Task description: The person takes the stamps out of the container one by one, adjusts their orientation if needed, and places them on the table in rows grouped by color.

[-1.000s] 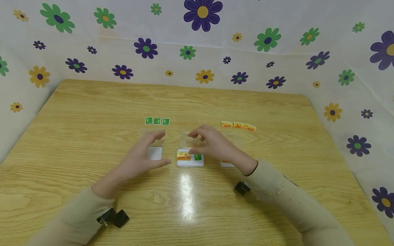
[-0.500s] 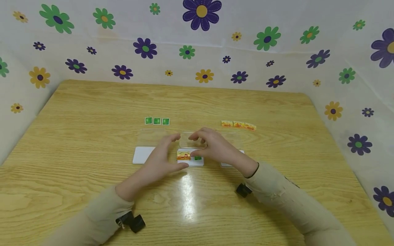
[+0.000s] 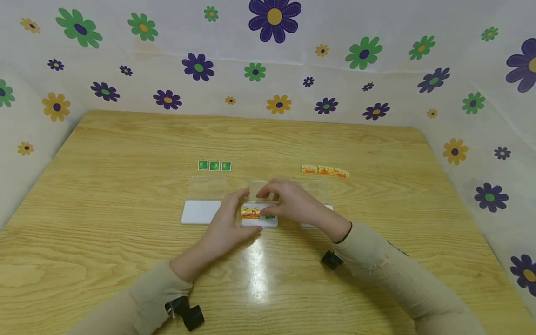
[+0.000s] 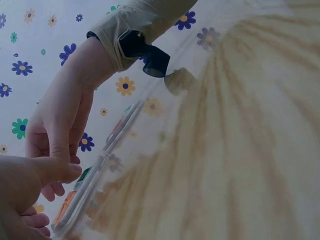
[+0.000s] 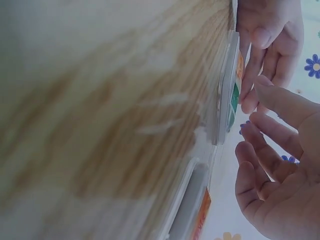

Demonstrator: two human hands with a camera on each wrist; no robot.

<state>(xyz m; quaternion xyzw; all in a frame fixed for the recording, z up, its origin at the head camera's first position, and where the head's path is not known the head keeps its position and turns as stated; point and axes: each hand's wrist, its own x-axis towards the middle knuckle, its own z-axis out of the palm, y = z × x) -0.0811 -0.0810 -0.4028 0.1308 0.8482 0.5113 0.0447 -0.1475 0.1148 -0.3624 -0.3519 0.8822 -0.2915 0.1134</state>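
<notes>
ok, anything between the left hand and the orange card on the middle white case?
Nothing visible between the left hand and the orange card. On the far side, the right hand reaches in: in the head view its thumb tip comes to about the card's right edge, partly hiding the green card.

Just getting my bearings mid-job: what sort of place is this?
Probably a screened-off indoor work corner: a wood-grain table, a flowered sheet along three sides, and green squares in a row.

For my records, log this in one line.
left grip: empty, at middle case | right grip: empty, partly over it | on case: orange piece, green piece
</notes>
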